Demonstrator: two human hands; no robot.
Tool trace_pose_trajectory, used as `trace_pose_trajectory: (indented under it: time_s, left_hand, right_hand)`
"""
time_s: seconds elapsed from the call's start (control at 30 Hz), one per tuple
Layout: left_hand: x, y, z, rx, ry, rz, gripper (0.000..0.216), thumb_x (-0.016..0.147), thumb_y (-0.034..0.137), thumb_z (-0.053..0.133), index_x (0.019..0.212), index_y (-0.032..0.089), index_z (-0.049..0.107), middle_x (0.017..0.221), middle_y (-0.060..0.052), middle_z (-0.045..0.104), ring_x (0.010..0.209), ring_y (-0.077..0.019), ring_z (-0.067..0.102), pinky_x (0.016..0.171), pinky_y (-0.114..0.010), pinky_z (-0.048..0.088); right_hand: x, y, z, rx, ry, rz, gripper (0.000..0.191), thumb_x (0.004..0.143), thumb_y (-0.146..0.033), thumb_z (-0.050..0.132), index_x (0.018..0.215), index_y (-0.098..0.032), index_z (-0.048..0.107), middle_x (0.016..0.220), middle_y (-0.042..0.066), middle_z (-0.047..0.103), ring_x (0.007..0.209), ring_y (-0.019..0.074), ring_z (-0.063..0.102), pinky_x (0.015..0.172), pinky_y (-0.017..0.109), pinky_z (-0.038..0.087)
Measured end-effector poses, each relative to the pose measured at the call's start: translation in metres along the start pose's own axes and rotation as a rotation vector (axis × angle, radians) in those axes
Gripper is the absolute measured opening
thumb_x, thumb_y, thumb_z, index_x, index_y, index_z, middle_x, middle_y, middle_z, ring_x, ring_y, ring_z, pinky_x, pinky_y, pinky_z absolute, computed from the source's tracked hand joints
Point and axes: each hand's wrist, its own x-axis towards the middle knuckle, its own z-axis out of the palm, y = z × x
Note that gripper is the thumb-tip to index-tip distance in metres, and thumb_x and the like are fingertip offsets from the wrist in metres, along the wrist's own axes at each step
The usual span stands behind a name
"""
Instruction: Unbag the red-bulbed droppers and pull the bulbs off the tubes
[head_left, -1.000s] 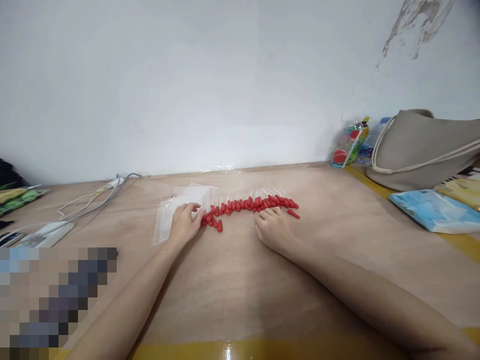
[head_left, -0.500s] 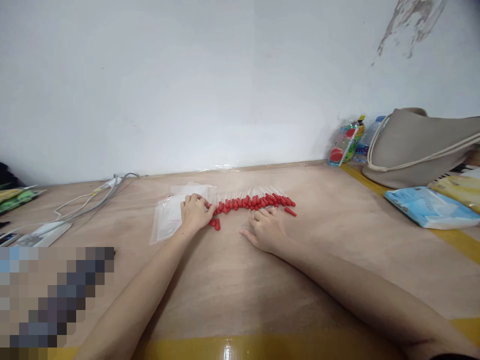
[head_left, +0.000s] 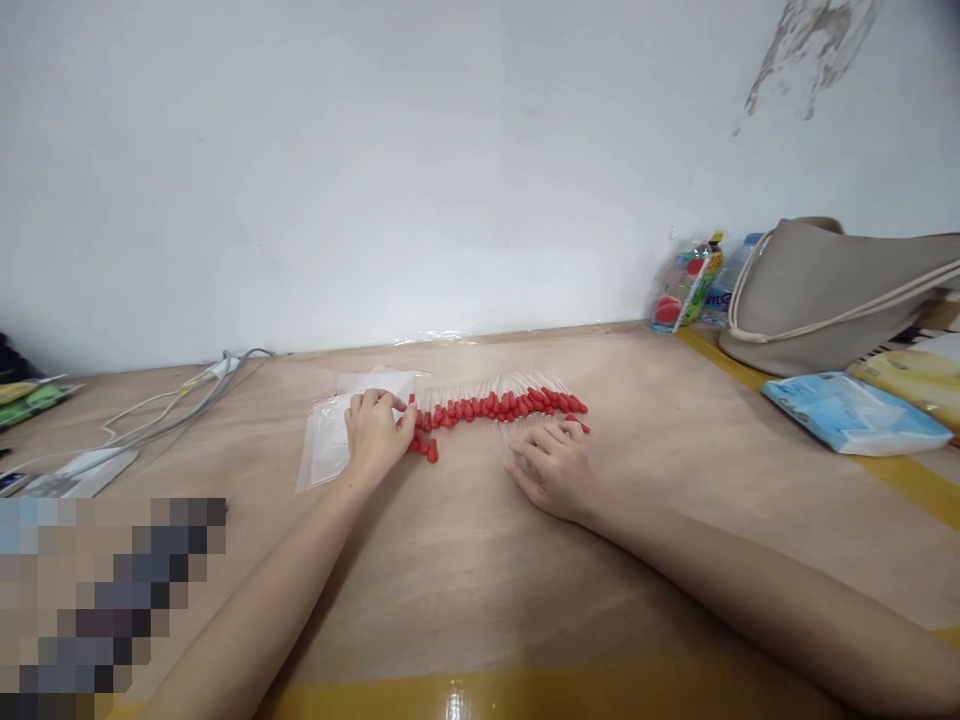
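A row of several droppers with red rubber bulbs (head_left: 502,405) and thin clear tubes lies across the wooden table (head_left: 465,560). My left hand (head_left: 373,432) is at the row's left end with its fingers curled. Thumb and fingertips pinch one dropper, whose red bulb pokes up beside them. That hand rests partly on a small pile of clear plastic bags (head_left: 324,450). My right hand (head_left: 553,462) lies flat and open just in front of the row's right part. Its fingertips touch a few clear tubes and a loose red bulb (head_left: 578,425).
Grey cables (head_left: 180,405) and a white power strip (head_left: 75,472) lie at the left. At the right stand a beige bag (head_left: 840,295), bottles (head_left: 686,285) against the wall and a blue packet (head_left: 851,412). Yellow tape (head_left: 525,695) edges the table's front.
My left hand slid right to the row's end, then drew back slightly with its fingers closed. My right hand shifted a little right and towards me, fingers over the tubes.
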Motion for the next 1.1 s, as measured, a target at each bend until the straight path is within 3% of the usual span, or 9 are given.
trace_pose_trajectory:
  time_s: [0.1, 0.3, 0.4, 0.67, 0.97, 1.1]
  left_hand:
    - [-0.006, -0.003, -0.004, 0.040, 0.024, 0.105, 0.022, 0.078, 0.038, 0.048, 0.075, 0.019, 0.060, 0.094, -0.008, 0.057, 0.095, -0.0267, 0.047, 0.082, -0.040, 0.036]
    - [0.002, -0.017, 0.001, 0.142, -0.124, -0.069, 0.022, 0.072, 0.038, 0.052, 0.075, 0.019, 0.062, 0.094, -0.012, 0.057, 0.098, -0.0315, 0.045, 0.079, -0.044, 0.036]
    - [0.010, -0.011, 0.006, 0.111, -0.151, -0.066, 0.021, 0.071, 0.034, 0.052, 0.084, 0.022, 0.063, 0.099, -0.011, 0.056, 0.100, -0.0300, 0.045, 0.080, -0.043, 0.037]
    - [0.028, 0.002, 0.022, 0.216, -0.314, -0.057, 0.027, 0.069, 0.040, 0.051, 0.070, 0.018, 0.067, 0.100, -0.016, 0.054, 0.101, -0.0354, 0.042, 0.082, -0.046, 0.033]
    - [0.037, -0.001, 0.025, 0.194, -0.302, -0.178, 0.027, 0.067, 0.039, 0.053, 0.064, 0.015, 0.063, 0.092, -0.018, 0.057, 0.096, -0.0374, 0.046, 0.077, -0.047, 0.037]
    - [0.028, 0.003, 0.011, 0.043, -0.165, -0.156, 0.024, 0.073, 0.036, 0.048, 0.069, 0.017, 0.062, 0.097, -0.014, 0.056, 0.099, -0.0331, 0.046, 0.082, -0.044, 0.038]
  right_hand:
    - [-0.002, 0.002, 0.000, 0.036, 0.055, 0.047, 0.019, 0.082, -0.032, 0.049, 0.085, -0.019, 0.063, 0.073, 0.003, 0.059, 0.073, 0.0154, 0.046, 0.077, 0.034, 0.023]
    - [-0.001, 0.003, 0.004, 0.054, 0.058, 0.071, 0.015, 0.081, -0.028, 0.051, 0.082, -0.020, 0.063, 0.072, 0.002, 0.059, 0.073, 0.0146, 0.047, 0.078, 0.034, 0.023]
    - [-0.002, 0.003, 0.005, 0.041, 0.051, 0.066, 0.015, 0.081, -0.028, 0.050, 0.081, -0.021, 0.063, 0.072, 0.001, 0.059, 0.073, 0.0144, 0.047, 0.077, 0.034, 0.023]
    - [-0.003, 0.005, 0.005, 0.047, 0.039, 0.072, 0.017, 0.082, -0.027, 0.049, 0.077, -0.021, 0.064, 0.073, 0.001, 0.059, 0.074, 0.0141, 0.047, 0.079, 0.034, 0.023]
    - [-0.003, 0.007, 0.006, 0.040, 0.015, 0.085, 0.018, 0.082, -0.026, 0.049, 0.075, -0.020, 0.065, 0.073, 0.002, 0.058, 0.074, 0.0140, 0.049, 0.078, 0.034, 0.024]
    - [-0.003, 0.008, 0.004, 0.069, 0.035, 0.126, 0.016, 0.080, -0.024, 0.050, 0.088, -0.021, 0.064, 0.080, 0.003, 0.059, 0.076, 0.0148, 0.051, 0.079, 0.034, 0.027]
